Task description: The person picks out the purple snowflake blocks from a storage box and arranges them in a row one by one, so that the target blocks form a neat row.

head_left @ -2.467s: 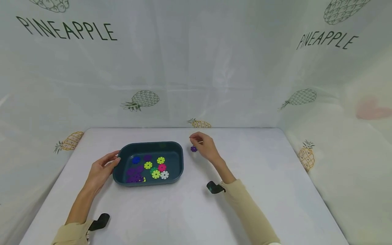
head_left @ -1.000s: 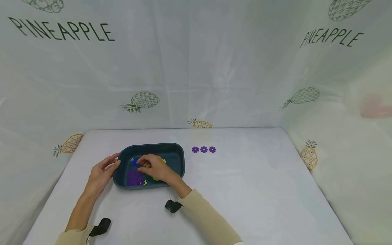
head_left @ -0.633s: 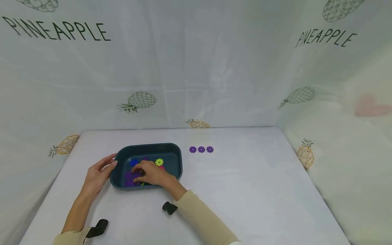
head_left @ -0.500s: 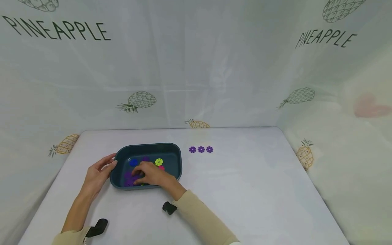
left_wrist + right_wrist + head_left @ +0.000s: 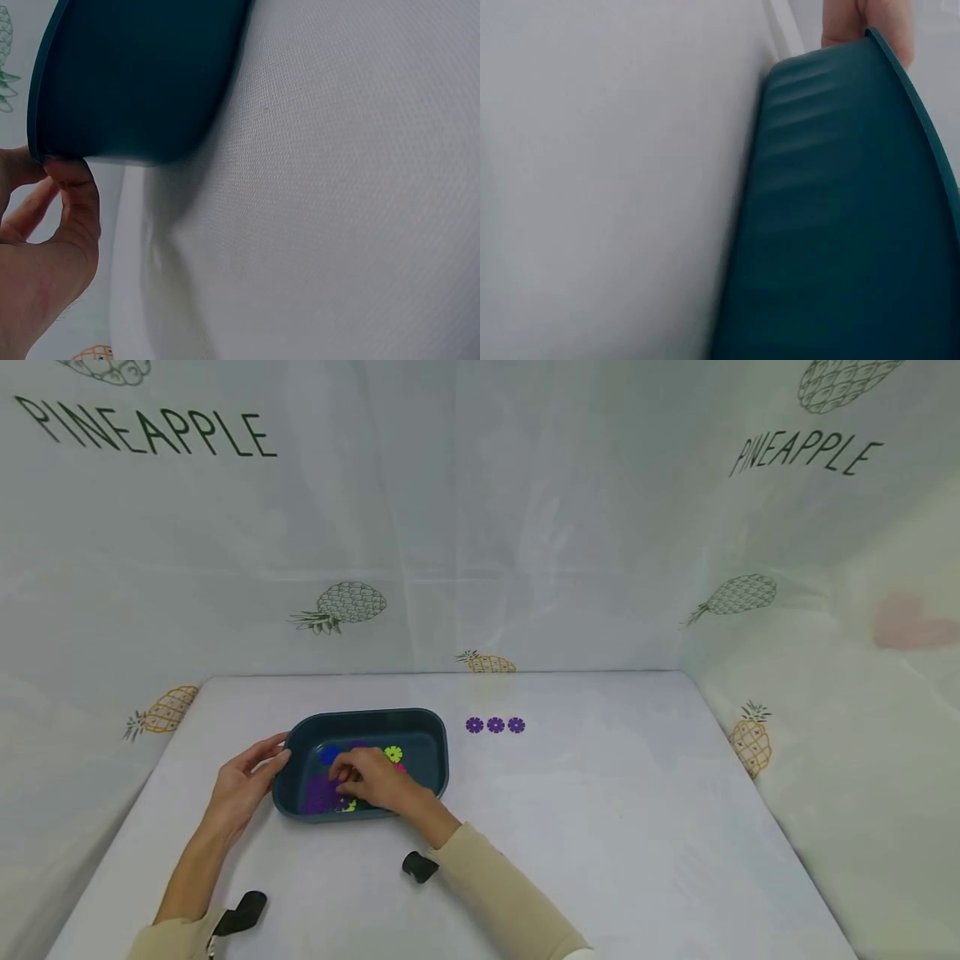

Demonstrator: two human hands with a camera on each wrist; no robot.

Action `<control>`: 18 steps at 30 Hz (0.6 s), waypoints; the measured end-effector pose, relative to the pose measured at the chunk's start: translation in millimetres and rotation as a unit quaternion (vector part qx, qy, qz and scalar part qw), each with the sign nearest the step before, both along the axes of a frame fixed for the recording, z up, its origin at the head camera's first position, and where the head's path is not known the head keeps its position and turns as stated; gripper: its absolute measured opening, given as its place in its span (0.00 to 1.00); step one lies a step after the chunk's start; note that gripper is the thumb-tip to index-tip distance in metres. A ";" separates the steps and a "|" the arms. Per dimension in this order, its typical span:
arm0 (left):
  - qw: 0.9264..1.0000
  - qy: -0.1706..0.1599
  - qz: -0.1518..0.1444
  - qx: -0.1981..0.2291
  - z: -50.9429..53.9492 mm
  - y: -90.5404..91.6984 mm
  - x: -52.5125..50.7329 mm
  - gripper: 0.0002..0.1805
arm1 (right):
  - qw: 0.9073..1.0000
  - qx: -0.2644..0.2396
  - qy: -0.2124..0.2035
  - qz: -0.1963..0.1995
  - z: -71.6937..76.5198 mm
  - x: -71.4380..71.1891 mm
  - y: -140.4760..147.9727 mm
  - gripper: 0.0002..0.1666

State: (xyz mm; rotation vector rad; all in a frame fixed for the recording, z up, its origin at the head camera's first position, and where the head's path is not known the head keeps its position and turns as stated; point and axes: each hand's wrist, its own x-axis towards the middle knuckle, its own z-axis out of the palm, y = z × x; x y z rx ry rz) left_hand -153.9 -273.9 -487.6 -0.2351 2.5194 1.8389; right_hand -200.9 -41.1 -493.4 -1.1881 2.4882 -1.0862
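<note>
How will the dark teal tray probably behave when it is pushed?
The dark teal tray looks stiff: it shows no bend where the left hand grips it. Low and wide, it would likely slide, not tip. Loose-lying purple flower-shaped pieces inside might shift.

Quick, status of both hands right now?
Left hand: closed, pinching the rim of the dark teal tray.
Right hand: fingers bent over the tray; whether it holds anything cannot be told.

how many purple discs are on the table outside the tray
3, in a row right of the tray: the left disc, the middle disc and the right disc. More could be hidden behind the right sleeve.
</note>
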 end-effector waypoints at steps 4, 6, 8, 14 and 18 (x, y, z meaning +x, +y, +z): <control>1.000 0.010 -0.006 -0.006 0.7 0.2 -0.5 0.34 | 0.999 -0.024 -0.004 -0.036 5.5 -2.2 7.4 0.06; 1.000 0.012 -0.007 -0.008 0.9 0.2 -0.6 0.34 | 0.998 -0.031 -0.012 -0.049 8.4 -2.9 12.2 0.07; 1.000 0.010 -0.007 -0.010 1.0 0.1 -0.6 0.34 | 0.998 -0.031 -0.007 -0.059 11.0 -3.2 16.3 0.08; 1.000 0.004 -0.002 -0.008 0.1 1.4 0.9 0.34 | 0.996 -0.042 -0.002 -0.073 16.1 -4.4 27.2 0.10; 1.000 0.010 -0.001 -0.009 0.1 2.3 1.1 0.34 | 0.994 -0.071 -0.006 -0.080 17.6 -7.5 35.2 0.10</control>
